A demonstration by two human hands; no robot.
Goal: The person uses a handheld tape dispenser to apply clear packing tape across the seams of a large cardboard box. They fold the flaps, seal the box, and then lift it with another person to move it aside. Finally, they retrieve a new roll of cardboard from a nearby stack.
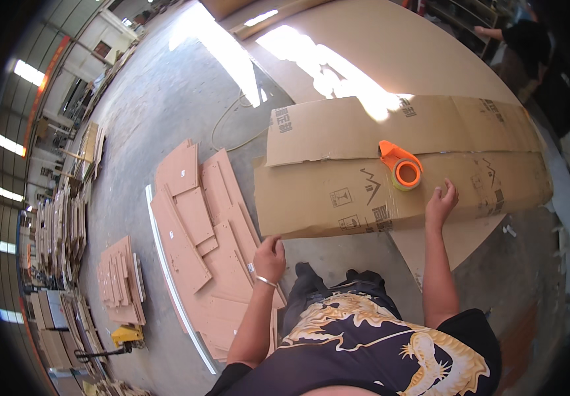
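Note:
A long cardboard package (310,188) lies before me, with a large flap (324,128) of board folded over its far side. It bears printed symbols and writing. On its top sits an orange tape dispenser (400,161) with a roll of clear tape. My left hand (270,258), a bracelet at its wrist, is at the near left corner of the package, fingers curled; whether it grips the edge is hidden. Over the near side, just right of the dispenser, my right hand (442,202) holds nothing, thumb and fingers apart.
Stacked wood-coloured panels (205,218) lie on the left, beside a long white strip (176,292). Beyond them stands a yellow pallet truck (127,335) by more panels (119,287). Large cardboard sheets (394,44) spread at the back. A hose (220,123) crosses the floor. Another person (525,44) stands far right.

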